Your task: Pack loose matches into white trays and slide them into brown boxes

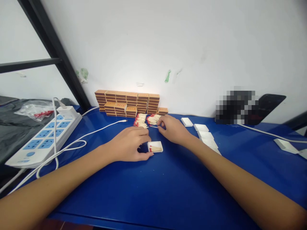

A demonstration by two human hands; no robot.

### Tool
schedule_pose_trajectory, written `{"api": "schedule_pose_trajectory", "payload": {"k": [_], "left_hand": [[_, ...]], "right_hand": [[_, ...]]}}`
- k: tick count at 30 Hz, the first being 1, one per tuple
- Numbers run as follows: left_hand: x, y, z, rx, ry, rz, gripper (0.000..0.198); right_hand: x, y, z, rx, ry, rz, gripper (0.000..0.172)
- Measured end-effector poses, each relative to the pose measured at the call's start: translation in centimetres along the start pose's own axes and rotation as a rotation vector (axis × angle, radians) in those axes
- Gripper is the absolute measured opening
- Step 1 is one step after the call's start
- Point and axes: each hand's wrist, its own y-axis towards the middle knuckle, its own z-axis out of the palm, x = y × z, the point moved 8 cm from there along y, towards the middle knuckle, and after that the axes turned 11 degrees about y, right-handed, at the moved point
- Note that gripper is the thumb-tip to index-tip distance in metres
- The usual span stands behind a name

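Note:
A white matchbox tray (157, 143) with several red-tipped matches (155, 149) inside lies on the blue table. My left hand (131, 143) grips its left end between thumb and fingers. Behind the tray are two heaps of loose matches, a left heap (140, 119) and a right heap (153, 118). At the right heap my right hand (171, 128) has its thumb and forefinger closed on the end of a match (153, 126). Orange matchboxes (127, 99) stand stacked behind the heaps, against the wall.
More white trays (203, 135) lie right of my right hand, others (285, 146) at the far right. A white power strip (45, 137) with cables is on the left. A dark device (270, 107) leans on the wall at the back right.

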Motion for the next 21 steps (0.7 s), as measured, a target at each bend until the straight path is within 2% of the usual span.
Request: {"api": "schedule_pose_trajectory", "payload": {"k": [2, 6, 21], "left_hand": [[0.0, 0.0, 0.0, -0.004, 0.001, 0.001, 0.031], [0.1, 0.1, 0.0, -0.004, 0.004, -0.003, 0.03], [0.0, 0.1, 0.0, -0.012, 0.029, 0.01, 0.031]], "right_hand": [[0.2, 0.1, 0.1, 0.004, -0.002, -0.057, 0.017], [0.5, 0.2, 0.5, 0.005, 0.017, -0.137, 0.012], [-0.2, 0.5, 1.0, 0.011, 0.124, -0.151, 0.008]]}}
